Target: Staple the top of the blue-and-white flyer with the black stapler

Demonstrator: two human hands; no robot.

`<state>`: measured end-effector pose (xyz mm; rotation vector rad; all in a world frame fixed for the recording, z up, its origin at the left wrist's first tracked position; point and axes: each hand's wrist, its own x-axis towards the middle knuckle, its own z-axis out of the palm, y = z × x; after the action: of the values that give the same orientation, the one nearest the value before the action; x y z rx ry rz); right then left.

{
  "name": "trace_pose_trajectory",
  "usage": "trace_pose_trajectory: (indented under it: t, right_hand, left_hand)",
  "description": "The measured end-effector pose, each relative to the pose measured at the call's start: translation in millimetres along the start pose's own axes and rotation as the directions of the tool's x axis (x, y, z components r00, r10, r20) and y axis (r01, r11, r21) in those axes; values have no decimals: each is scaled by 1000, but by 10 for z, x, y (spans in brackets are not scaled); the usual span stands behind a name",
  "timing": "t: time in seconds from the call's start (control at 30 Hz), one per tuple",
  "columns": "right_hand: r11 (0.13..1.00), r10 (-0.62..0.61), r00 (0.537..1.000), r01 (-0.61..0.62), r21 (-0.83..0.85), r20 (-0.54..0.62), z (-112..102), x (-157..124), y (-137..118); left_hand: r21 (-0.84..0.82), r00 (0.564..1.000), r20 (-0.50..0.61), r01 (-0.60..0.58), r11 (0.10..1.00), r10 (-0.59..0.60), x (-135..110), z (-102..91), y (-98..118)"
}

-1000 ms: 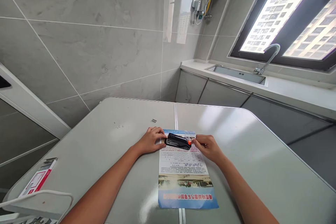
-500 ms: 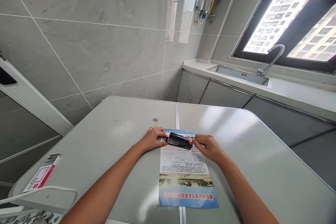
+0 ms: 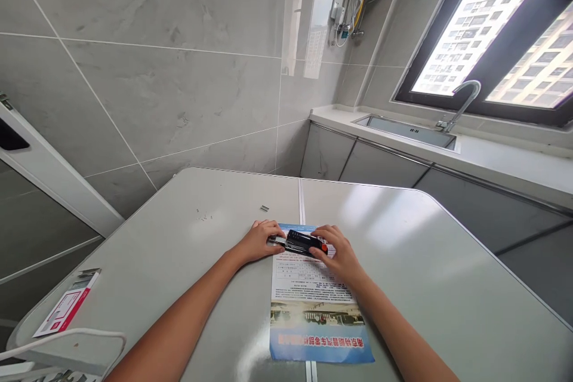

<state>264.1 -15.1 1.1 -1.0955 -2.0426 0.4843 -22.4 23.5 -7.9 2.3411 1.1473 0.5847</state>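
Observation:
A black stapler with an orange end lies across the top of a printed leaflet on the grey folding table. My left hand holds the stapler's left end at the leaflet's top left corner. My right hand rests over the stapler's right, orange end, fingers on top of it. A small strip of staples lies on the table just beyond my left hand.
A red and white card lies at the table's left edge, with a white curved bar near it. Tiled wall stands behind the table. A counter with sink and tap runs along the right under a window.
My right hand has moved left from the stapler's orange tip onto the top of the stapler. The left hand stays at the left end.

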Motion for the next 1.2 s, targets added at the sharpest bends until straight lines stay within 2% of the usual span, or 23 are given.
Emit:
trace_pose_trajectory:
  t: [0.1, 0.17, 0.23, 0.3, 0.37, 0.4, 0.43, 0.5, 0.57, 0.6, 0.63, 0.7, 0.8, 0.87, 0.93, 1.07, 1.2]
  right_hand:
    - [998, 52, 994, -49, -30, 94, 115, -4, 14]
    - [995, 93, 990, -89, -41, 103, 151, -16, 33]
    - [996, 88, 993, -85, -35, 79, 147, -29, 35]
    - [999, 35, 999, -35, -23, 26, 114, -43, 18]
    - [998, -41, 998, 38, -45, -55, 75, -59, -4]
    - [994, -87, 992, 80, -78, -97, 59, -68, -11]
    - [985, -138, 982, 122, -123, -129, 49, -79, -15]
    - [952, -243, 960, 207, -225, -142, 43, -104, -15]
    - [910, -317, 945, 279, -307, -80, 53, -128, -12]
    - [889, -340, 940, 308, -340, -37, 62, -137, -14]
    - [864, -361, 933, 337, -373, 6, 71, -144, -18]
    - [798, -414, 907, 400, -451, 71, 85, -147, -35]
    - [671, -551, 833, 483, -563, 58, 94, -128, -77]
    - [611, -630, 777, 502, -612, 8, 92, -108, -114]
    - [580, -666, 746, 503, -641, -17, 83, -89, -152]
    - [539, -681, 732, 524, -659, 25, 52, -72, -219]
    - [510, -684, 727, 537, -672, 62, 20, -70, -265]
  left_hand:
    - [-4, 1000, 9, 6, 1000, -6, -4, -16, 19]
    - [-17, 1000, 15, 6, 1000, -6, -11, -31, 25]
    - [-63, 1000, -9, -7, 998, 6, -17, -52, 25]
    - [-151, 996, -91, -17, 988, 3, -17, -74, 25]
    - [-303, 979, -192, 6, 953, -68, -6, -83, 31]
    - [-421, 966, -222, 29, 907, -134, 2, -79, 37]
    - [-559, 954, -219, 51, 827, -207, 10, -69, 45]
    - [-821, 945, -106, 94, 563, -311, 22, -35, 63]
    - [-945, 949, 95, 181, 272, -299, 23, 3, 74]
    - [-956, 944, 195, 244, 166, -265, 20, 18, 74]
    - [-948, 932, 278, 305, 88, -231, 15, 28, 68]
    - [-924, 904, 378, 381, -24, -198, 6, 36, 45]
    - [-913, 896, 403, 379, -154, -185, 1, 27, -1]
    - [-911, 902, 394, 358, -204, -177, 1, 19, -16]
    - [-918, 911, 374, 336, -211, -176, 1, 13, -10]
    - [-938, 931, 331, 307, -163, -151, -8, 3, 30]
    - [-940, 933, 336, 324, -111, -125, -20, 17, 18]
